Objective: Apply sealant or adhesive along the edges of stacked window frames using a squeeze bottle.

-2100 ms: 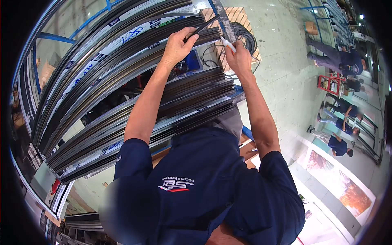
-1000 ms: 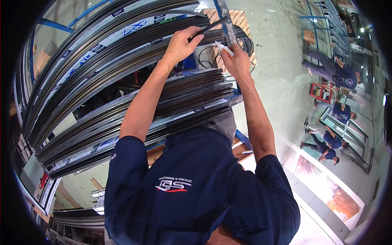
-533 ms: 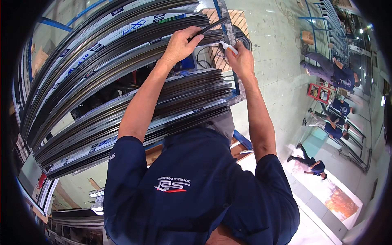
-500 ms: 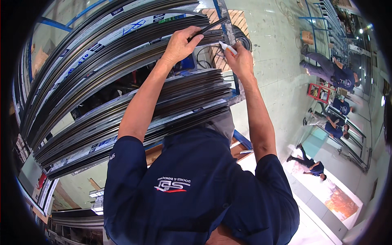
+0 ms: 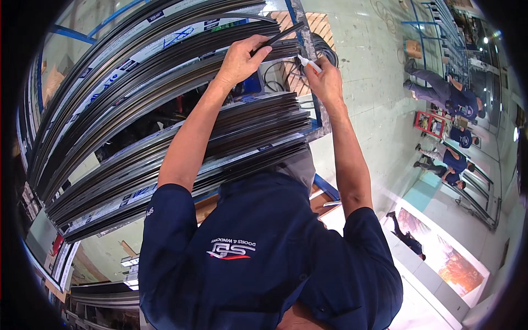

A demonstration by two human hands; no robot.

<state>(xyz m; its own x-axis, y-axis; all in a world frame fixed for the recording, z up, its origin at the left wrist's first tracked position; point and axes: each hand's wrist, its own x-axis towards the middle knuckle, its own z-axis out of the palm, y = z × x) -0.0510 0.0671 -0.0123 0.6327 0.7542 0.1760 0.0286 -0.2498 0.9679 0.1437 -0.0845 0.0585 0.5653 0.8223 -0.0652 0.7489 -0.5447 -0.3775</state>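
My left hand [image 5: 240, 63] is closed, its thumb and fingers pinching a thin black strip [image 5: 285, 34] that slants up to the right. Its far end reaches the worn metal rack post [image 5: 308, 44]. In my right hand [image 5: 326, 83] is a small white squeeze bottle [image 5: 312, 66] with an orange-red patch, its pale nozzle pointing up and left. The nozzle tip is close to the ends of the stacked dark profiles [image 5: 220, 66], below the strip; whether it touches anything I cannot tell. My fingers hide the strip's near end.
More long dark profiles [image 5: 258, 118] lie on the lower rack level, near my body. Beyond the post are a wooden pallet [image 5: 320, 23] and a black coil [image 5: 330, 53]. Several people stand or walk at the right, near a red cart [image 5: 430, 124].
Both hands stay almost in place, with the bottle shifted slightly to the right. In the background, people at the right have moved, one walking farther down the picture.
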